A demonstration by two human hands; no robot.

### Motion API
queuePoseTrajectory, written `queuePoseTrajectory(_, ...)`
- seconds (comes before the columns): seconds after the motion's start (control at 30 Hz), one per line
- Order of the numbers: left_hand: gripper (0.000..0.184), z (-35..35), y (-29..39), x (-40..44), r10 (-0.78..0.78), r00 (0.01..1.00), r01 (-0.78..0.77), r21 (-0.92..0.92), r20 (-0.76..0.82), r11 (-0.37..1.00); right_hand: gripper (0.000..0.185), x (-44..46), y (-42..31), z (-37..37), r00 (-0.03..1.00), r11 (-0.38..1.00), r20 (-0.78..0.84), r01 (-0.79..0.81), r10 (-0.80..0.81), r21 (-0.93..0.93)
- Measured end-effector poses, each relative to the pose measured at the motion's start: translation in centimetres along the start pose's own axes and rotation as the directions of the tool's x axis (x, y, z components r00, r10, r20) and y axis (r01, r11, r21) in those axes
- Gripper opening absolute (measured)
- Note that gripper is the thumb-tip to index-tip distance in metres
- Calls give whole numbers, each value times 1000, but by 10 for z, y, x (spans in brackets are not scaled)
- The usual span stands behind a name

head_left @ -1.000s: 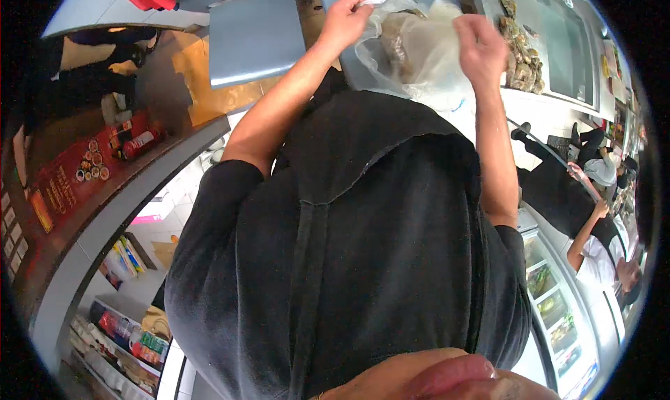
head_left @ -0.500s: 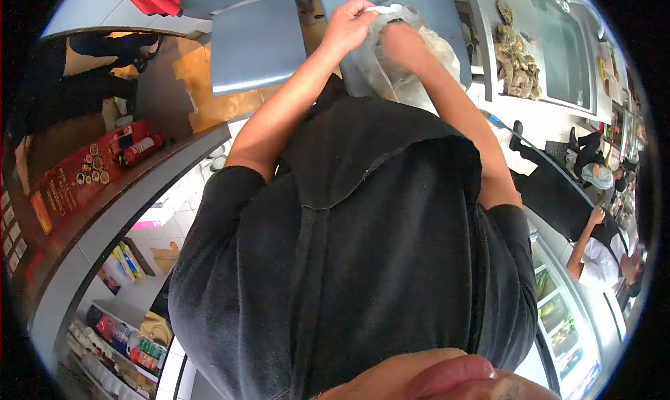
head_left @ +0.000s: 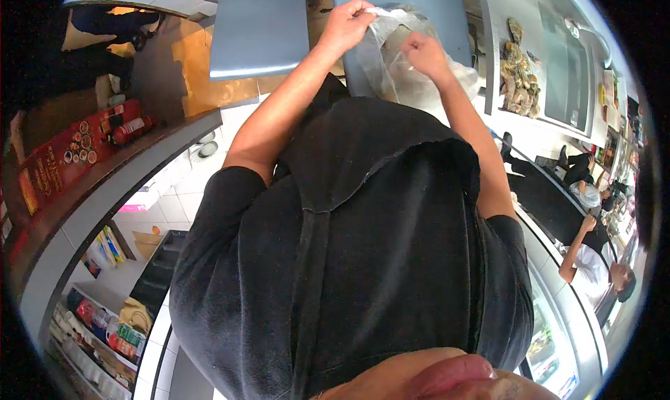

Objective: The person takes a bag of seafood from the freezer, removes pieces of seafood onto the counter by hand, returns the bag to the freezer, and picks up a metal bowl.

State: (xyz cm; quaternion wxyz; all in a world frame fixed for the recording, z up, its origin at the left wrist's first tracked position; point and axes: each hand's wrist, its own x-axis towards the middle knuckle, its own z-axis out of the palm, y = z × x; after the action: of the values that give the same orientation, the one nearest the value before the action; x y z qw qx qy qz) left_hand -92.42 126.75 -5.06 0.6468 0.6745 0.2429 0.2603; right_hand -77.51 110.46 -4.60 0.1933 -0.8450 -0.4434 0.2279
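Note:
A translucent plastic bag [head_left: 391, 69] sits on the grey-blue surface [head_left: 433, 6] in front of me, bulging with pale contents that I cannot identify. My left hand [head_left: 350, 25] pinches the bag's white gathered rim at its upper left. Over the bag's opening is my right hand [head_left: 424, 54], its fingers curled together. Whatever those fingers grip, if anything, is hidden. Behind the right hand, a greyish piece shows through the bag's mouth.
A grey-blue panel [head_left: 259, 34] lies to the left. On the right, rough oyster-like shells [head_left: 518, 82] lie on a metal counter beside a sink [head_left: 564, 72]. A person in a white top [head_left: 592, 271] is farther right. Shelves with bottles [head_left: 125, 341] stand lower left.
My right hand has come up slightly and right, out of the blur inside the bag's mouth, and its curled fingers now show. My left hand keeps its pinch on the rim.

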Motion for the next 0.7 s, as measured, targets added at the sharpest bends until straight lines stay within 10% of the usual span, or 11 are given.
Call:
queuePoseTrajectory(0.17,16,8,10,10,-22,1000,22,18,-6,1000,12,-33,-17,-64,959,880,-265,40,99,474)
queuePoseTrajectory(0.43,18,20,16,19,-60,998,61,35,-23,998,11,-47,-39,-104,927,968,-373,120,-30,220)
queuePoseTrajectory(0.53,17,19,19,37,-40,999,41,101,-11,994,12,-41,-30,-104,871,837,-492,281,-16,469)
queuePoseTrajectory(0.7,16,17,5,28,-87,996,86,-21,-21,996,13,-38,-57,-115,909,912,-417,155,19,380)
